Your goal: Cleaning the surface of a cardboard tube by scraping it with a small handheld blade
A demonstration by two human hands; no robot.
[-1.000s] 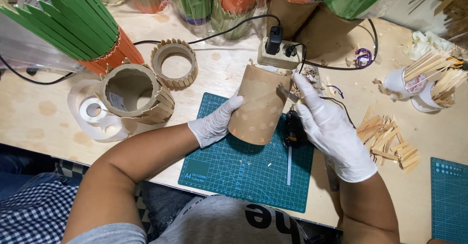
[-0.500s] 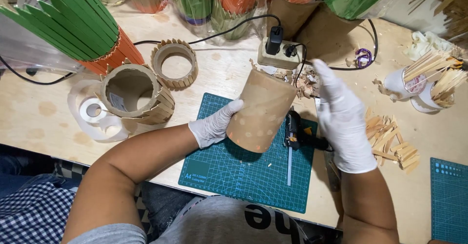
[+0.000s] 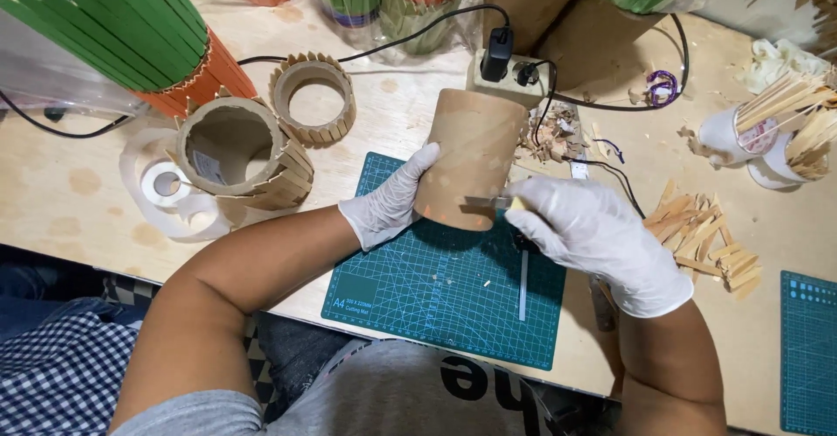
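A plain brown cardboard tube [image 3: 471, 148] lies tilted over the green cutting mat [image 3: 410, 305], its far end by the power strip. My left hand [image 3: 388, 202], in a white glove, grips the tube's lower left side. My right hand [image 3: 602, 244], also gloved, holds a small craft knife [image 3: 490, 201] whose thin blade lies across the tube's near end. A narrow grey strip [image 3: 523, 283] rests on the mat below my right hand.
A white power strip [image 3: 501, 70] with black cables sits behind the tube. To the left stand a stick-clad tube [image 3: 240, 161], a stick ring [image 3: 314, 96], a tape roll [image 3: 161, 183] and a green-slatted orange cone [image 3: 131, 35]. Loose wooden sticks [image 3: 697, 227] and cups of sticks [image 3: 785, 131] lie at the right.
My right hand left the tube's upper right side, swung out, and came back to the near end with the knife blade against it. The left hand kept its grip.
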